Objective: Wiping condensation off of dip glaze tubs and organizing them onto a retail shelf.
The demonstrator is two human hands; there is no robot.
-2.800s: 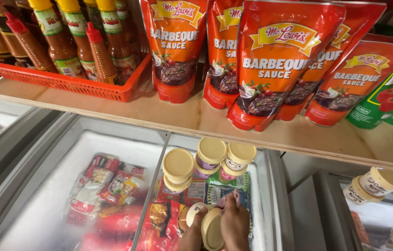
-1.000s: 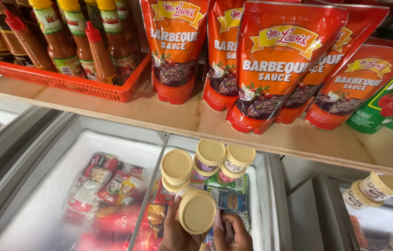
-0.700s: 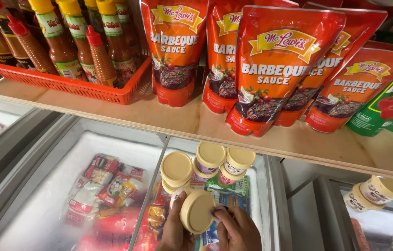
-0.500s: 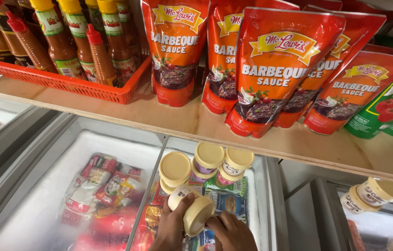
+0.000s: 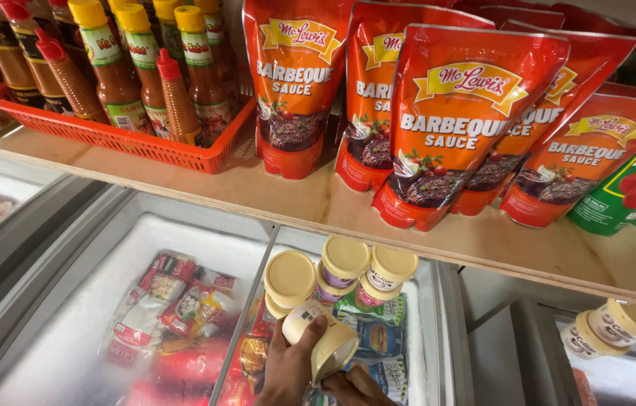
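Left hand [image 5: 288,368] raised from the bottom edge, fingers and thumb curled in a grip, right hand [image 5: 351,387] low beside it, fingers bent, mostly cropped

red barbecue sauce pouches [image 5: 453,128] — 6 | cream-lidded tubs in open freezer [image 5: 344,259] — about 5 | sauce bottles in red plastic basket [image 5: 115,139] — about 9, some partly hidden

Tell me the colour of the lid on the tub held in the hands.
Pale cream-yellow, on the tub held by the left hand; the head view shows it.

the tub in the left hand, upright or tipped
Tipped. The cream tub lies on its side in the left hand, lid facing down toward the right hand, unlike the upright tubs behind.
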